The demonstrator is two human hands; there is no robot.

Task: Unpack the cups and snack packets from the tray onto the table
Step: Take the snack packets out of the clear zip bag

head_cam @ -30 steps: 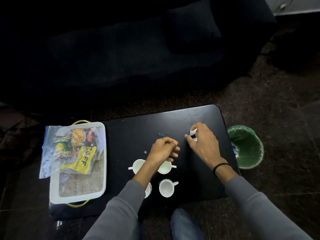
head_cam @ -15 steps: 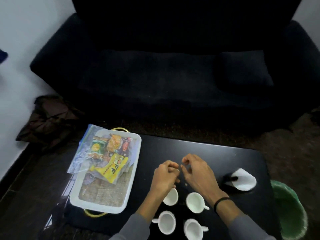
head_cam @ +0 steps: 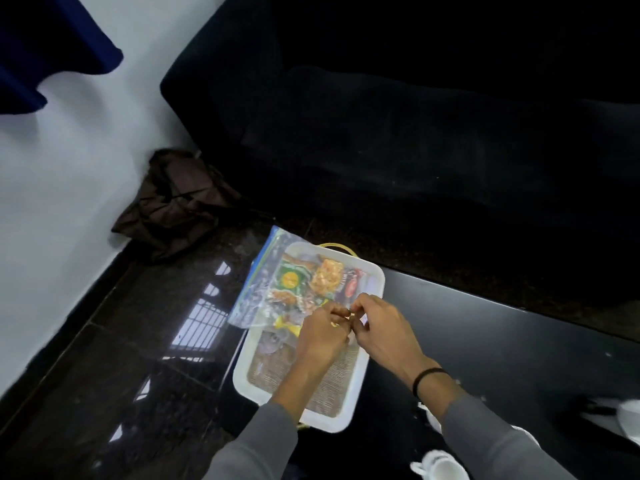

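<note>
A white tray [head_cam: 341, 419] with a woven liner sits on the left end of the black table [head_cam: 502, 344]. At its far end lies a clear zip bag [head_cam: 258, 299] holding snack packets: green [head_cam: 291, 278], orange [head_cam: 327, 275], red [head_cam: 353, 285] and yellow [head_cam: 288, 328]. My left hand [head_cam: 322, 339] and right hand [head_cam: 386, 332] hover over the bag's near edge, fingertips pinched together and touching; I cannot tell whether they grip the bag. White cups [head_cam: 441, 467] stand on the table at the lower right, another [head_cam: 628, 419] at the right edge.
A black sofa [head_cam: 415, 116] runs behind the table. A brown crumpled cloth [head_cam: 173, 202] lies on the glossy dark floor [head_cam: 138, 341] by the white wall [head_cam: 69, 174]. A blue curtain [head_cam: 41, 46] hangs at the upper left.
Both hands have moved left from above the cups to over the tray and the snack bag. My view has swung left, so the cups now sit at the lower right.
</note>
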